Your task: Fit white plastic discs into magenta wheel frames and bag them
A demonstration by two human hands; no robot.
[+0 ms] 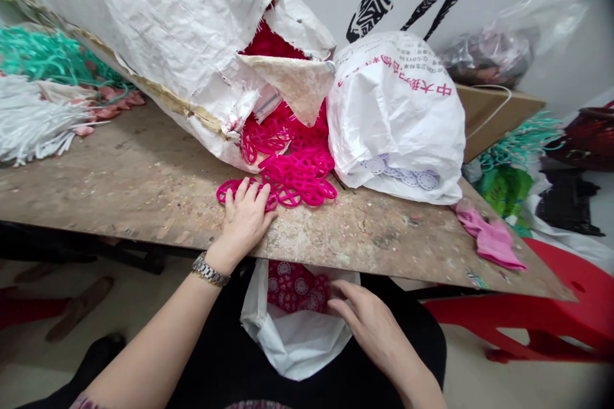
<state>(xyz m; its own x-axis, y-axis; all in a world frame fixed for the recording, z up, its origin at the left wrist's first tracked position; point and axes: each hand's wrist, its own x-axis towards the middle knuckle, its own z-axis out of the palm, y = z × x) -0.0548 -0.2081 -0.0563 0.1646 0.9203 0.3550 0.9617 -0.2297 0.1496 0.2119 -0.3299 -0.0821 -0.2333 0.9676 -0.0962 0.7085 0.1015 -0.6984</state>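
My left hand (247, 214) lies on the table with its fingers spread over a few bright pink plastic rings (225, 190). Beside its fingertips, a heap of the same openwork pink pieces (304, 172) spills out of a large white woven sack (158, 32). On my lap sits an open white bag (300, 348) holding pink discs with pale patterned centres (302, 287). My right hand (371, 316) is at this bag's right rim, thumb and index finger apart, fingertips close to the discs. I see nothing held in it; some of its fingers are hidden.
A white plastic bag with red print (398, 115) and pale lilac discs stands right of the heap. A pink cloth piece (489, 236) lies near the table's right end, above a red stool (570, 294). White strings (43, 118) and green cords (52, 54) lie at left.
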